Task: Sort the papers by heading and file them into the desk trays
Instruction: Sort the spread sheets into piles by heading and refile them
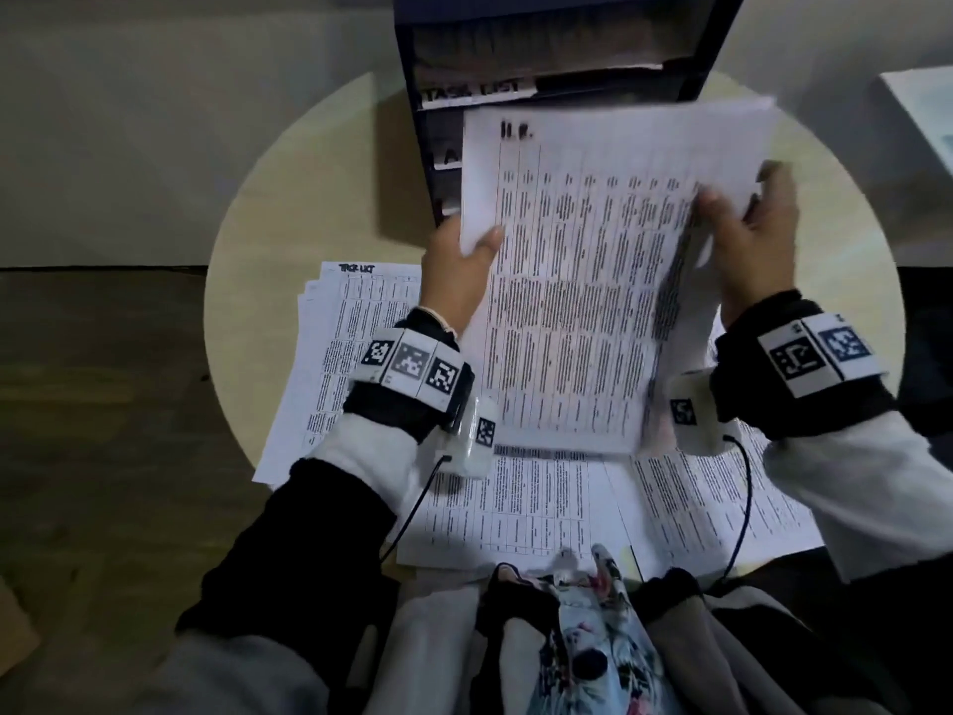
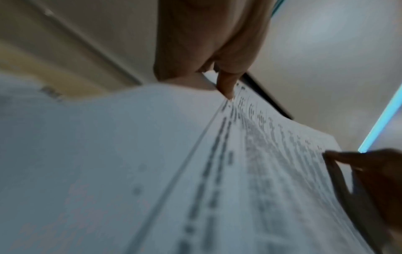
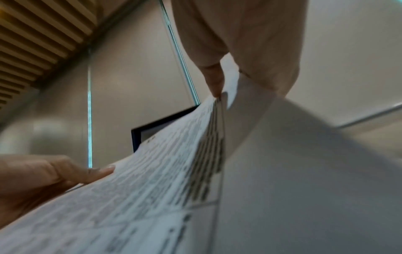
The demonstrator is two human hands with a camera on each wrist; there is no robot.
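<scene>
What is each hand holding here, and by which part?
Both hold one stack of papers: left hand at its left edge, right hand pinching sheets at its right edge.

Round table (image 1: 289,198), wood floor (image 1: 103,405).

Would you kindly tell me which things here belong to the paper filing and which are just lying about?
Belong to the job:
held papers, gripped by left hand and right hand
papers on the table
desk trays

Lying about:
white object at right edge
</scene>
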